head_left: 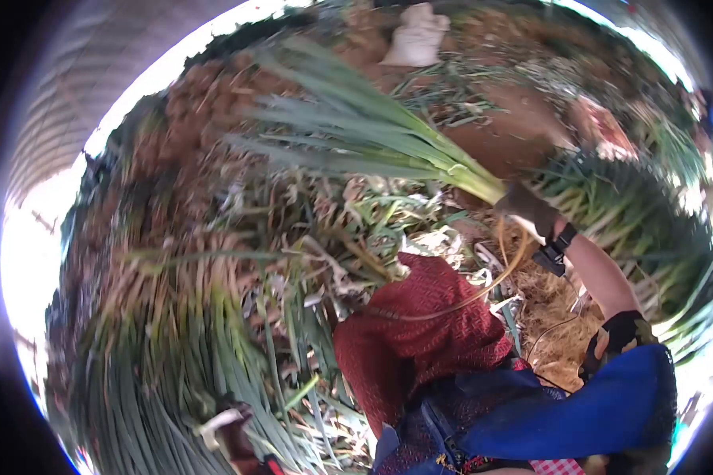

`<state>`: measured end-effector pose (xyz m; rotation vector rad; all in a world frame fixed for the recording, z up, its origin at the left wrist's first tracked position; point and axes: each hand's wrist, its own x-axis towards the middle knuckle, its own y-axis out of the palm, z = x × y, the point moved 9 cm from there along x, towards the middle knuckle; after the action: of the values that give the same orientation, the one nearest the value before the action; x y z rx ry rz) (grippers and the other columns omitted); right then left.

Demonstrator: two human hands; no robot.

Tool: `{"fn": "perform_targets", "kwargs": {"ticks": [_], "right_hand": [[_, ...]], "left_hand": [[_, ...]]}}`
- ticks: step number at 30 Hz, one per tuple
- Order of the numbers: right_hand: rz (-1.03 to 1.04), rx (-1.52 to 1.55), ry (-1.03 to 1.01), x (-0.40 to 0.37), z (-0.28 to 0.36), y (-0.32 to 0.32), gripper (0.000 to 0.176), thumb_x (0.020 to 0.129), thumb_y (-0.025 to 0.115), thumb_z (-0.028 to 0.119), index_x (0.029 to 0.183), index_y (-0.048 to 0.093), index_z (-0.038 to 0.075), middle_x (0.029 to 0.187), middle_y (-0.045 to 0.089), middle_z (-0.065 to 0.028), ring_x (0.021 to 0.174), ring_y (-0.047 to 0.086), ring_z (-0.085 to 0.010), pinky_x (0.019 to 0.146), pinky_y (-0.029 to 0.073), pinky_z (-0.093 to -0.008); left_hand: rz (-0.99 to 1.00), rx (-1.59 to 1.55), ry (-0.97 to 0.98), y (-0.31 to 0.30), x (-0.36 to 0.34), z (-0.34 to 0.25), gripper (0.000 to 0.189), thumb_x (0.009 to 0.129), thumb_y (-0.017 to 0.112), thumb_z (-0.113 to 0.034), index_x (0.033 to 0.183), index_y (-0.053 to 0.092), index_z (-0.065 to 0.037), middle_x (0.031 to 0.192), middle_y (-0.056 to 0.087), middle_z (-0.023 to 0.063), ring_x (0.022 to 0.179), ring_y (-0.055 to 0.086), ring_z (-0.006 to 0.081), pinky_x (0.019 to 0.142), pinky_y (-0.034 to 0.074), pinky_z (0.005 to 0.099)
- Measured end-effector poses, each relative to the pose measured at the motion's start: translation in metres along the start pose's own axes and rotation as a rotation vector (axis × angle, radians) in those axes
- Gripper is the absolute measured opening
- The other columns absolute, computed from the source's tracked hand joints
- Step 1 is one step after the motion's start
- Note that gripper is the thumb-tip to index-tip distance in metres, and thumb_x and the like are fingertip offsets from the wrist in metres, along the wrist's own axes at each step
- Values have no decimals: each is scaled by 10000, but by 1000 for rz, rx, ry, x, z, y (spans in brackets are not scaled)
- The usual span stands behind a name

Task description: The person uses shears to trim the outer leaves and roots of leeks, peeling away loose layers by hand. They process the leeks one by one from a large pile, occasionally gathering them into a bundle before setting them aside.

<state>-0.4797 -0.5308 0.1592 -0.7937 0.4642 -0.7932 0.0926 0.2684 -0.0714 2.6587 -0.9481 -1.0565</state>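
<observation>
Gripping a scallion bunch [372, 134], right hand [531, 210] aims its leaves upper-left.

The bunch [356, 134] is pale green and fades to yellowish white at the stems. The right hand [527, 210] there wears a grey-brown glove, with a black strap [554, 249] at the wrist. The cloth [428, 332] is deep red with a fine woven pattern, and a thin yellow string [483, 289] crosses it. Right of the cloth the sleeve [602, 404] is plain bright blue, its cuff [622, 332] black with yellowish flecks. Left of the cloth the heap [158, 372] is dark green with dry brown tips. Above the cloth lie a white sack [416, 36] and reddish-brown soil [507, 119].
</observation>
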Motion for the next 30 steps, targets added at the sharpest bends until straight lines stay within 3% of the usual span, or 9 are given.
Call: {"fn": "perform_targets", "kwargs": {"ticks": [6,9,10,12,16,18,22,27,30], "right_hand": [[212,997,284,-95,-56,43,319,829,710,228,1066,676,17,836,654,-66,728,612,-160,700,502,-307],[203,1231,284,-126,-98,72,312,880,684,276,1085,672,40,942,661,-70,809,636,-162,735,524,-295],[187,1256,253,-134,-119,83,313,913,654,308,1098,671,56,953,653,-57,840,638,-154,747,534,-295],[62,1272,-55,-162,-109,64,329,987,583,359,1104,664,62,999,644,-70,901,646,-169,824,545,-319],[50,1369,-11,-181,-134,82,360,973,607,384,1088,661,47,1037,648,-83,926,657,-172,846,551,-330],[95,1288,383,-181,-146,89,308,969,603,326,1102,663,55,978,667,-57,875,662,-136,778,568,-304],[-35,1380,382,-172,-142,48,259,933,611,268,1028,648,30,875,666,-58,651,650,-139,569,545,-262],[-363,1270,-88,-167,-131,-48,306,932,632,185,1174,575,7,1004,658,-105,777,662,-181,676,574,-279],[-428,1063,-269,-180,-150,-96,717,813,606,610,1266,564,56,1167,620,-141,1003,630,-244,881,545,-342]], "left_hand": [[146,631,398,380,-51,4,555,870,686,-397,1256,579,-13,989,670,104,899,676,197,760,567,336],[280,736,340,457,-53,16,508,871,709,-355,1228,593,-13,985,655,99,890,674,206,748,567,330],[319,732,324,473,-56,23,416,910,581,-100,1317,551,-20,1129,651,95,901,630,178,777,542,304],[459,1008,490,488,-44,30,368,926,508,-52,1284,574,5,1148,638,100,950,627,160,775,540,292],[434,1153,383,513,-32,41,380,906,534,-54,1274,579,26,1145,649,107,937,630,168,789,544,300],[458,1071,343,553,-45,42,388,906,558,-82,1278,572,29,1146,653,105,921,642,176,805,545,310],[498,1055,295,565,-26,51,391,902,575,-106,1271,575,23,1129,651,105,920,649,185,801,548,317],[498,1045,252,572,-8,54,397,897,597,-137,1263,578,16,1109,648,106,919,659,197,797,552,324],[480,1027,232,570,2,51,401,894,610,-155,1258,580,11,1097,647,106,918,664,203,794,554,329]]}}
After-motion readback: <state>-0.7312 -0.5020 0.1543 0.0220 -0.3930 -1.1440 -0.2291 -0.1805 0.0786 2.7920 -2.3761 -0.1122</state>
